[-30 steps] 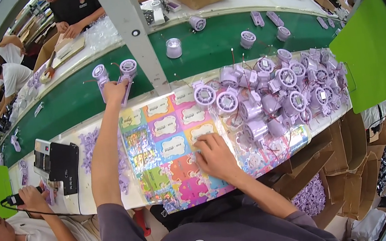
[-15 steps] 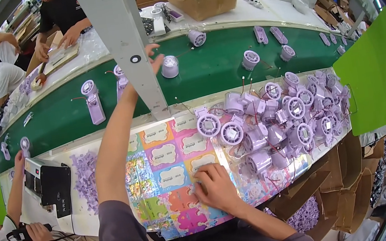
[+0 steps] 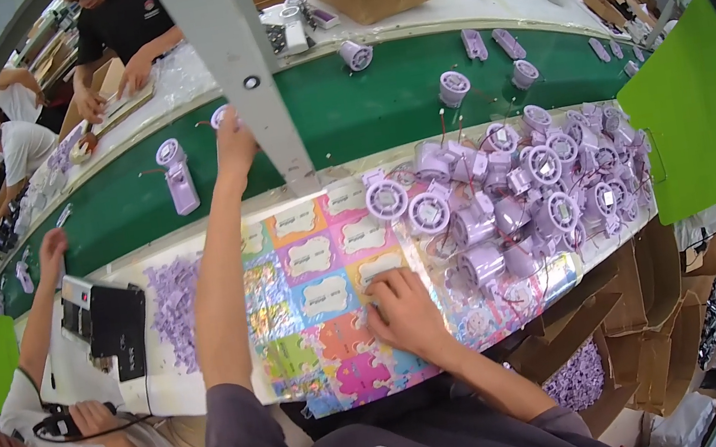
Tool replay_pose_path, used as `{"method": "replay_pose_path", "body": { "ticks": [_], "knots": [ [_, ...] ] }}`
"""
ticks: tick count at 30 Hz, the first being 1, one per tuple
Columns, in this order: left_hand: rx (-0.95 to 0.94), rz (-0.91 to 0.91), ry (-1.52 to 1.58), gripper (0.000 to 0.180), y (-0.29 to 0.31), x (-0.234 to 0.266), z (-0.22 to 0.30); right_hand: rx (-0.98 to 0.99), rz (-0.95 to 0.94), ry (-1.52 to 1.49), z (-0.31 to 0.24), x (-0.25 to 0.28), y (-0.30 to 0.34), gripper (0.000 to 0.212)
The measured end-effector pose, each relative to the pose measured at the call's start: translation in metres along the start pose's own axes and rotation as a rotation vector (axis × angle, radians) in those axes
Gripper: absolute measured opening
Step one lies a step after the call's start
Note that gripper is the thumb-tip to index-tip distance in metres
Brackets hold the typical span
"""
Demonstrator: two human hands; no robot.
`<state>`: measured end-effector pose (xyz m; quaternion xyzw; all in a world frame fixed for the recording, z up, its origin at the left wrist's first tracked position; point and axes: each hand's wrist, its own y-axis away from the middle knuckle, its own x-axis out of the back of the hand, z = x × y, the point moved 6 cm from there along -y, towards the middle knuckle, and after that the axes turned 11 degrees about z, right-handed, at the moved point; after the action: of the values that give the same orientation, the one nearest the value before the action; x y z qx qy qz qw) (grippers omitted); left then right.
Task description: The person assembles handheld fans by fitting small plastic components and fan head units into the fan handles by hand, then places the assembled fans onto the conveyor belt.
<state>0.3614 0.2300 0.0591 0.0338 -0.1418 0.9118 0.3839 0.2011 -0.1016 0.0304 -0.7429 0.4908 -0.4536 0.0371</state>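
Note:
My left hand (image 3: 236,147) reaches over the green conveyor belt (image 3: 334,125), beside the upright post. Its fingers curl closed over a lavender fan part (image 3: 219,116); only the round top and a red wire show, the rest is covered by the hand. My right hand (image 3: 404,314) rests on a colourful printed sheet (image 3: 322,295), fingers loosely bent and apart, holding nothing. Another lavender fan unit (image 3: 177,178) with a long handle lies on the belt left of my left hand. A heap of lavender fan heads (image 3: 544,166) with red wires lies right of my right hand.
A grey post (image 3: 246,64) rises in front of the belt. Small lavender pieces (image 3: 175,311) lie beside a black-and-silver device (image 3: 114,325). At left a co-worker's hand (image 3: 54,246) reaches to the belt. Cardboard boxes (image 3: 650,346) stand below at right.
My left hand has moved from behind the post to its left side. The clear-topped lavender cup right of the post is out of sight. My right hand stays on the sheet; the view has shifted.

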Motion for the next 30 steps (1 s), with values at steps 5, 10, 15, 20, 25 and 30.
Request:
{"method": "replay_pose_path", "body": {
  "ticks": [5,10,15,20,25,30],
  "knots": [
    [-0.04,0.294,0.136,0.042,0.108,0.071,0.038,0.032,0.044,0.019,0.0,0.003,0.002,0.022],
    [0.056,0.208,0.064,0.06,0.244,0.11,0.022,0.048,0.047,-0.005,-0.004,0.0,0.003,0.02],
    [-0.019,0.105,0.064,0.044,0.333,0.109,0.02,-0.055,0.002,-0.304,0.007,-0.023,-0.024,0.013],
    [-0.226,0.182,-0.134,0.035,0.337,0.106,0.021,0.138,-0.142,-0.38,-0.053,-0.079,-0.1,0.024],
    [-0.267,0.238,-0.254,0.026,0.338,0.108,0.024,0.325,-0.289,-0.163,-0.088,-0.161,-0.126,0.031],
    [-0.134,0.303,-0.17,0.023,0.341,0.114,0.01,0.319,-0.278,-0.179,-0.086,-0.189,-0.129,0.03]
  ]
}}
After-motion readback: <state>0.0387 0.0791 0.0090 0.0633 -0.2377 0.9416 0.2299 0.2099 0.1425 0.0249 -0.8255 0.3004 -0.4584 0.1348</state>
